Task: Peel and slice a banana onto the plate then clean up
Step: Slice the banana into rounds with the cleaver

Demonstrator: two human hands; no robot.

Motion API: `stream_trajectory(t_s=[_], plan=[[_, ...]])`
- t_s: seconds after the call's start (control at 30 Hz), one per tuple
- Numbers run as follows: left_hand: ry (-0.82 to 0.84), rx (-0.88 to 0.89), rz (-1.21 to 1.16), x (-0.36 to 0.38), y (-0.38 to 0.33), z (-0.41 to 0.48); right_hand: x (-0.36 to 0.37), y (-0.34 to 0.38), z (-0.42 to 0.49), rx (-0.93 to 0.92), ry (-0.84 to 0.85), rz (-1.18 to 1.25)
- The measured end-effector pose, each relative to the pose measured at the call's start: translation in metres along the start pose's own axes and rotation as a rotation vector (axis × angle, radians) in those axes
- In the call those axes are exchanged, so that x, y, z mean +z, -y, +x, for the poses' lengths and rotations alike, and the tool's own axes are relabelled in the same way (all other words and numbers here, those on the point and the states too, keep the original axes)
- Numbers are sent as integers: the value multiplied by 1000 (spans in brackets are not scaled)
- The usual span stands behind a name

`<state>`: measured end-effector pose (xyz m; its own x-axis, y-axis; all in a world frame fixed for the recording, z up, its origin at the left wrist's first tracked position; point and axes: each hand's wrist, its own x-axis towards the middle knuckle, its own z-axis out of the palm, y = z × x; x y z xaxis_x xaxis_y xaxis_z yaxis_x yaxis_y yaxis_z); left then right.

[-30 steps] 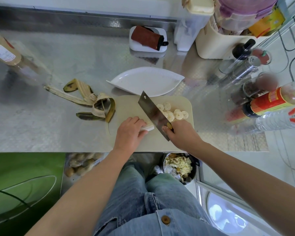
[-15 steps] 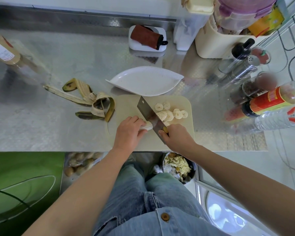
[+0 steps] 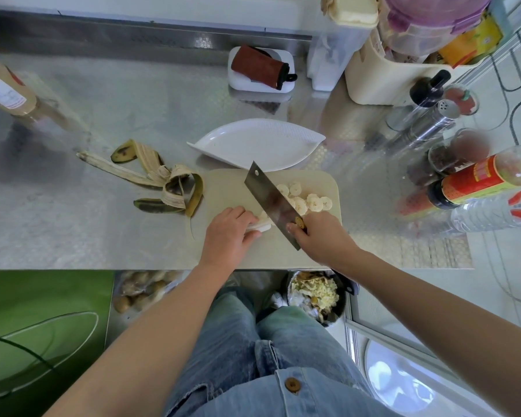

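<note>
On the pale cutting board [image 3: 232,188], near the front edge of the steel bench [image 3: 73,230], the person is slicing the peeled banana [image 3: 260,226]. Only a short stub is left whole. The left hand [image 3: 227,236] holds it down, its fingers [image 3: 239,212] curled over the top and the thumb along the near side. The right hand [image 3: 322,237] is wrapped round the handle of a broad knife [image 3: 271,203]. The blade stands tilted just right of the stub; whether its edge touches the board cannot be told. Cut slices [image 3: 310,201] lie in a loose heap on the board to the right of the blade. The white leaf-shaped plate [image 3: 253,142] sits just behind the board with nothing on it, and the peel [image 3: 163,182] lies spread on the bench at the board's left edge.

With the stub so short, the step calls for care with the left fingertips. They would best be tucked back, knuckles forward, so the flat of the blade rides against them rather than over them. A straight downward push with a slight forward slide should give clean rounds. Fruit this soft will likely squash or cling to the steel if pressed hard. The last bit may be safer left as one thick piece. The slices have yet to go onto the plate, probably scooped on the blade, and the peel has yet to be cleared, perhaps into the scrap bin [image 3: 316,293] below the bench.
</note>
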<state>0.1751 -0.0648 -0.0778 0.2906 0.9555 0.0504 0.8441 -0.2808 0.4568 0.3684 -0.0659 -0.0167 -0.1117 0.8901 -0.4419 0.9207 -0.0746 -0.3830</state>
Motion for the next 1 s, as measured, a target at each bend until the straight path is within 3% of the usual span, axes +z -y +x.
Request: stream_trajectory(t_s=[1.0], plan=[[-21, 18, -23, 2, 1, 1, 12, 4, 0, 25, 60, -49]])
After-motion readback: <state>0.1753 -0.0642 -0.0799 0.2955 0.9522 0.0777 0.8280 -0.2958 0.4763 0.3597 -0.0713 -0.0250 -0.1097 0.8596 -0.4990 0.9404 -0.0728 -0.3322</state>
